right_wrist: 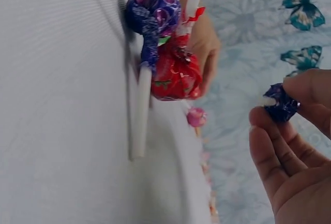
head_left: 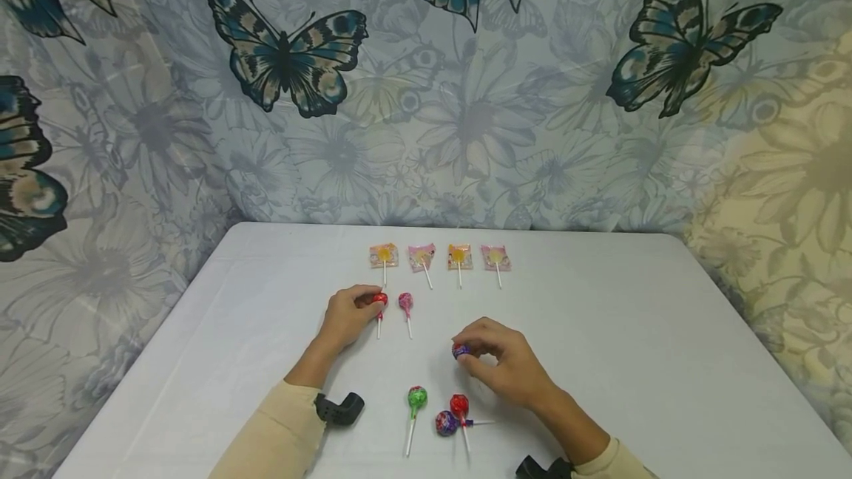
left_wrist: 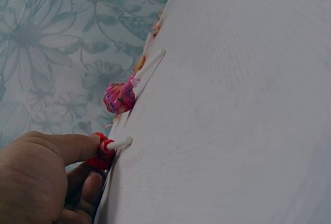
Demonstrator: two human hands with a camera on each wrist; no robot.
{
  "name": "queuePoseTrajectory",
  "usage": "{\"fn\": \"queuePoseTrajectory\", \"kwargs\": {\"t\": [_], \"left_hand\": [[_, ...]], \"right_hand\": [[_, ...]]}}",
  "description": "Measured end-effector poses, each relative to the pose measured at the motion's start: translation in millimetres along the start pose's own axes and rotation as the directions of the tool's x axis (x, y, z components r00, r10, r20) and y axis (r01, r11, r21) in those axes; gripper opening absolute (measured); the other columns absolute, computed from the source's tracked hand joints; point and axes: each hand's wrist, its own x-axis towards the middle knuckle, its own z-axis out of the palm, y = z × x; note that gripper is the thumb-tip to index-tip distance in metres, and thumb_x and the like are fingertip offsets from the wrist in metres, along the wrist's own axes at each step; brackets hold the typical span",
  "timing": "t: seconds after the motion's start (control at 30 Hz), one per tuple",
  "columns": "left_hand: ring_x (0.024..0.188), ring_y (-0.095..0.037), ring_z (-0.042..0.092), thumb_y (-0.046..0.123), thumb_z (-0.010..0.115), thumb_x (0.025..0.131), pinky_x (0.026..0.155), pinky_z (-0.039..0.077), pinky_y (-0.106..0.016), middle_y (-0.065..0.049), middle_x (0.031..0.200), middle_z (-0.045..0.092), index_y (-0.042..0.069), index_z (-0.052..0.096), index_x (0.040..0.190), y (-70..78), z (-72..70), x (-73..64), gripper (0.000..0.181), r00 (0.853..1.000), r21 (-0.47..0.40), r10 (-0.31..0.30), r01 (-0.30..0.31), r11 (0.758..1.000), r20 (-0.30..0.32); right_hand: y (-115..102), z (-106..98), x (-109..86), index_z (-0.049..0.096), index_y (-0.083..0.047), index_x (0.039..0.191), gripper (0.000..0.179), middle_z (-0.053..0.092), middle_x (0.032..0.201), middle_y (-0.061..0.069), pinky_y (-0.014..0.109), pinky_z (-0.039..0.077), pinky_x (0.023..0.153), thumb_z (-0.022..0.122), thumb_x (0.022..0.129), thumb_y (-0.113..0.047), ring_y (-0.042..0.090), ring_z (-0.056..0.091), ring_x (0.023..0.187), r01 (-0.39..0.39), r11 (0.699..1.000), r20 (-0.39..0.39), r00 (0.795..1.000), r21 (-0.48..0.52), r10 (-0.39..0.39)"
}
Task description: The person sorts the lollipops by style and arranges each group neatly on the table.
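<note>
My left hand point(head_left: 349, 314) pinches the wrapped head of a red lollipop point(head_left: 379, 299) between thumb and fingers; its white stick points toward me. Just to the right lies a pink lollipop point(head_left: 406, 301). My right hand point(head_left: 504, 359) holds a purple lollipop point(head_left: 460, 351) by its head, raised over the middle of the table. In the right wrist view the thumb and fingertips grip this dark purple wrapper point(right_wrist: 282, 103). Nearer me lie a green lollipop point(head_left: 417, 398), a second red lollipop point(head_left: 459, 404) and another purple lollipop point(head_left: 446, 423), the last two with sticks crossed.
Several flat lollipops in clear printed wrappers, such as the yellow one point(head_left: 384, 254) at left and the pink one point(head_left: 496, 257) at right, form a row toward the far edge of the white table point(head_left: 599, 301). Butterfly-patterned cloth point(head_left: 466, 131) stands behind it.
</note>
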Motion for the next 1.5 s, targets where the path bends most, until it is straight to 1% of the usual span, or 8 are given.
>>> {"fn": "queuePoseTrajectory", "kwargs": {"t": [0.2,0.33,0.43,0.6,0.73,1.1,1.33,1.5], "left_hand": [[0.073,-0.016,0.054,0.006,0.075,0.083,0.063,0.045,-0.028,0.000,0.083,0.063,0.004,0.072,0.109,0.5,-1.7,-0.6,0.026,1.000,0.000,0.016,-0.016,1.000,-0.003],[0.072,-0.016,0.054,0.006,0.075,0.083,0.063,0.046,-0.028,0.000,0.083,0.063,0.004,0.072,0.109,1.2,-1.8,-0.8,0.026,1.000,-0.008,0.016,-0.016,1.000,-0.004],[0.073,-0.016,0.054,0.007,0.075,0.083,0.064,0.046,-0.028,0.001,0.083,0.063,0.004,0.072,0.108,1.3,-1.1,-0.6,0.026,1.000,-0.014,0.012,-0.012,1.000,-0.005],[0.074,-0.015,0.055,0.007,0.076,0.083,0.065,0.047,-0.029,0.000,0.084,0.063,0.004,0.073,0.108,1.6,-0.5,-1.0,0.025,1.000,-0.016,0.018,-0.018,1.000,-0.004],[0.074,-0.015,0.055,0.006,0.076,0.083,0.064,0.047,-0.028,-0.001,0.084,0.063,0.004,0.072,0.108,2.0,-0.7,-1.7,0.025,1.000,-0.018,0.025,-0.025,1.000,-0.008],[0.074,-0.015,0.055,0.006,0.075,0.083,0.064,0.047,-0.027,0.000,0.084,0.063,0.005,0.073,0.108,1.2,-1.0,-1.8,0.025,1.000,-0.028,0.007,-0.007,1.000,-0.007],[0.074,-0.015,0.055,0.006,0.075,0.083,0.064,0.047,-0.028,0.000,0.084,0.063,0.003,0.072,0.109,0.8,-0.8,-1.7,0.026,1.000,-0.021,0.024,-0.024,0.999,-0.003],[0.074,-0.015,0.055,0.006,0.075,0.084,0.064,0.047,-0.027,0.000,0.085,0.063,0.004,0.072,0.109,1.5,-0.4,-1.1,0.026,1.000,-0.020,0.026,-0.026,0.999,-0.001]], "right_hand": [[-4.4,-4.9,6.7,0.070,-0.011,0.106,0.023,0.064,0.099,0.000,0.032,0.054,0.073,0.071,0.086,0.000,0.017,0.064,0.082,0.013,1.000,-0.043,0.999,0.005,-0.013],[-9.2,-9.2,15.7,0.069,-0.004,0.105,0.026,0.064,0.098,0.007,0.033,0.055,0.069,0.070,0.083,0.009,0.020,0.065,0.078,0.032,0.999,-0.060,0.998,0.038,-0.030],[-20.7,-13.0,24.9,0.067,0.003,0.103,0.027,0.063,0.096,0.015,0.034,0.055,0.066,0.068,0.080,0.017,0.023,0.064,0.074,0.063,0.996,-0.076,0.995,0.063,-0.058],[-41.1,-17.6,38.5,0.067,0.008,0.100,0.026,0.062,0.092,0.018,0.034,0.055,0.066,0.068,0.077,0.021,0.024,0.063,0.071,0.112,0.994,-0.107,0.988,0.014,-0.110],[-43.1,-17.0,46.5,0.067,0.007,0.099,0.025,0.064,0.091,0.015,0.034,0.054,0.069,0.069,0.077,0.019,0.023,0.063,0.074,0.096,0.995,-0.127,0.987,-0.033,-0.100],[-22.7,-6.5,66.4,0.067,0.011,0.100,0.020,0.066,0.092,0.019,0.036,0.054,0.073,0.069,0.080,0.015,0.030,0.065,0.079,-0.001,0.999,-0.163,0.987,-0.041,-0.006],[22.4,2.9,74.5,0.069,0.005,0.103,0.021,0.068,0.095,0.013,0.036,0.054,0.074,0.072,0.082,0.007,0.026,0.067,0.080,-0.058,0.998,-0.185,0.981,-0.017,0.054],[38.0,8.5,76.7,0.070,0.000,0.104,0.020,0.067,0.097,0.007,0.030,0.054,0.073,0.073,0.084,0.000,0.021,0.067,0.083,-0.132,0.991,-0.187,0.974,-0.007,0.128]]}}
